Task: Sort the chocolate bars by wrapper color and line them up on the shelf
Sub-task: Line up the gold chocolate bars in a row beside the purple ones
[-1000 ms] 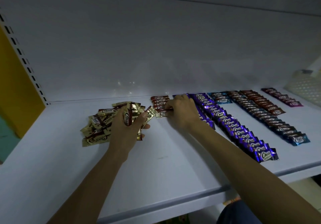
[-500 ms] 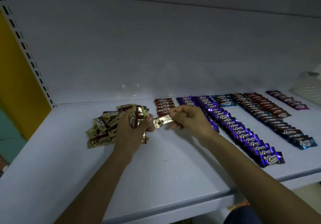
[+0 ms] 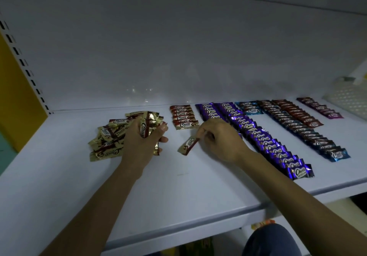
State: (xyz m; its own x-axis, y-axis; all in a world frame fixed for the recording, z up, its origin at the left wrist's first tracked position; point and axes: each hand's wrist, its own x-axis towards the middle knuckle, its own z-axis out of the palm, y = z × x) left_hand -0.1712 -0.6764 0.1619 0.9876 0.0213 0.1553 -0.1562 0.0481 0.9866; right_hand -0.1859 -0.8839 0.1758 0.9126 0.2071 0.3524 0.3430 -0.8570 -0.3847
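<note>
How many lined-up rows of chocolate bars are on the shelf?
7, left to right: gold-and-red row, first purple row, second purple row, light-blue row, long dark row, brown-red row, magenta row. The right hand hides part of the first purple row.

The chocolate bars (image 3: 268, 146) have glossy, crinkled foil wrappers; the shelf (image 3: 178, 196) is smooth and matt.

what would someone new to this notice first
The long purple row of chocolate bars runs from the back of the shelf toward its front edge, right of centre. In the middle, the right hand pinches a single gold bar, while the left hand grips a bunch of gold bars beside a loose gold pile at left.
</note>
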